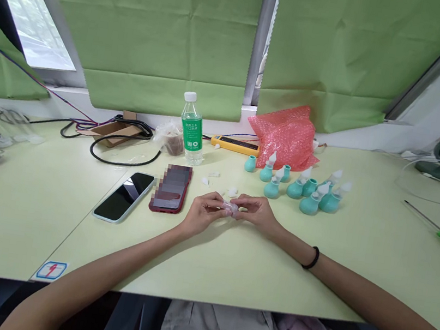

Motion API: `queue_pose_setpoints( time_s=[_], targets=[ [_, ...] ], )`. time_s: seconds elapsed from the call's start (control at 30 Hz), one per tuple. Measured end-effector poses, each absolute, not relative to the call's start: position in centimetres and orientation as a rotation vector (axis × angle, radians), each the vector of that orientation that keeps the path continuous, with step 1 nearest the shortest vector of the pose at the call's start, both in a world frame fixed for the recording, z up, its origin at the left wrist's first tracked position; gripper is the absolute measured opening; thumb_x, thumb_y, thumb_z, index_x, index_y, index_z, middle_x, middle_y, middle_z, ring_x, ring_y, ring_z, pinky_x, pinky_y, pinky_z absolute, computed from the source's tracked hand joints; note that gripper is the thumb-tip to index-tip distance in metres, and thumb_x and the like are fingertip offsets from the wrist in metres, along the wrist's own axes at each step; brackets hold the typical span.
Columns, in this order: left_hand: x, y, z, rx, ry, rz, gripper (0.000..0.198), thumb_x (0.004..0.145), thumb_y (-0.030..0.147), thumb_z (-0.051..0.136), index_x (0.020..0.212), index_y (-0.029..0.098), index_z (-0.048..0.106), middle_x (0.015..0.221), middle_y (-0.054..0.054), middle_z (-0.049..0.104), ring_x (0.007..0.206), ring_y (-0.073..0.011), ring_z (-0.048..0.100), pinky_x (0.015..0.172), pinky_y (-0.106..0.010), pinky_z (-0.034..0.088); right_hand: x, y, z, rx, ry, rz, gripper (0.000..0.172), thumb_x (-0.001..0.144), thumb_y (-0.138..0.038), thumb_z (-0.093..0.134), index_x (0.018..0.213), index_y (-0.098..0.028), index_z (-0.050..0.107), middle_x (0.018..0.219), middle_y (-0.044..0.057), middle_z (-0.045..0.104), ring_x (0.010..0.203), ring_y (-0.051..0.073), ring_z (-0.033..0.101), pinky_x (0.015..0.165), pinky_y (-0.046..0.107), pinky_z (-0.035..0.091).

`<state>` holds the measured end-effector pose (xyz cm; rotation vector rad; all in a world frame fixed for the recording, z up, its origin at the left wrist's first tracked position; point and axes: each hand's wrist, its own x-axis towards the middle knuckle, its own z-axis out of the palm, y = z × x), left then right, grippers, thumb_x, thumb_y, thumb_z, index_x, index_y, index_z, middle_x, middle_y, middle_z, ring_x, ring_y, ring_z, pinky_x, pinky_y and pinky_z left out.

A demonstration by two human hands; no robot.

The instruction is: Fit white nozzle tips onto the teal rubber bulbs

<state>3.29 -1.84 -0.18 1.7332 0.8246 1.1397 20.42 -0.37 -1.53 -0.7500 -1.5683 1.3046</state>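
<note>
"Fingers of your left hand [201,216] and right hand [259,215] are pinched close, both holding one small clear thing [230,208] over the table [204,273]."
"What's near your hands?"
"White bits [233,193] are just past them. Two phones [124,197] are on your left, and blue-green bulbs [310,204] are on your right. Behind those lies a pink bag [286,136]."

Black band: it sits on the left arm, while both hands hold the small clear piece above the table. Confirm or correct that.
The arm is wrong: the head view shows the black band on the right arm. The left hand and right hand do hold the small clear piece above the table.
</note>
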Motion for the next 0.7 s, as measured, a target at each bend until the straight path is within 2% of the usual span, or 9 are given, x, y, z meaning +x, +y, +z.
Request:
queue_pose_setpoints(
  time_s=[0.17,0.27,0.4,0.7],
  targets=[
    [3.4,-1.96,-0.41,1.654,0.819,1.186,0.02,0.058,0.025,0.065,0.075,0.013,0.064,0.074,-0.005,0.054,0.071,-0.0135,0.052,0.063,-0.025,0.045,20.55,-0.15,-1.69,-0.778,-1.515,1.375,0.028,0.053,-0.017,0.068,0.081,-0.017,0.064,0.074,0.002,0.058,0.067,0.013,0.052,0.058,0.027,0.044],
    [3.46,-1.96,-0.5,1.65,0.824,1.183,0.02,0.06,0.025,0.064,0.076,0.014,0.062,0.079,-0.006,0.054,0.076,-0.0146,0.052,0.067,-0.027,0.046,20.56,-0.02,-1.83,-0.794,-1.472,1.393,0.029,0.053,-0.018,0.068,0.082,-0.017,0.064,0.075,0.002,0.059,0.067,0.013,0.052,0.058,0.026,0.044],
    [3.42,-1.97,-0.25,1.704,0.866,1.149,0.016,0.065,0.026,0.059,0.075,0.014,0.062,0.082,-0.007,0.054,0.078,-0.0148,0.051,0.066,-0.026,0.045,20.52,-0.06,-1.8,-0.805,-1.467,1.394,0.029,0.052,-0.016,0.068,0.081,-0.017,0.064,0.073,0.001,0.058,0.068,0.012,0.051,0.058,0.025,0.042],
    [3.23,-2.03,0.08,1.701,0.864,1.15,0.016,0.066,0.026,0.058,0.074,0.013,0.064,0.074,-0.006,0.055,0.069,-0.0127,0.051,0.061,-0.023,0.042,20.5,-0.27,-1.65,-0.858,-1.481,1.383,0.028,0.052,-0.018,0.069,0.08,-0.017,0.065,0.072,0.001,0.059,0.067,0.012,0.051,0.059,0.025,0.04]
  ],
)
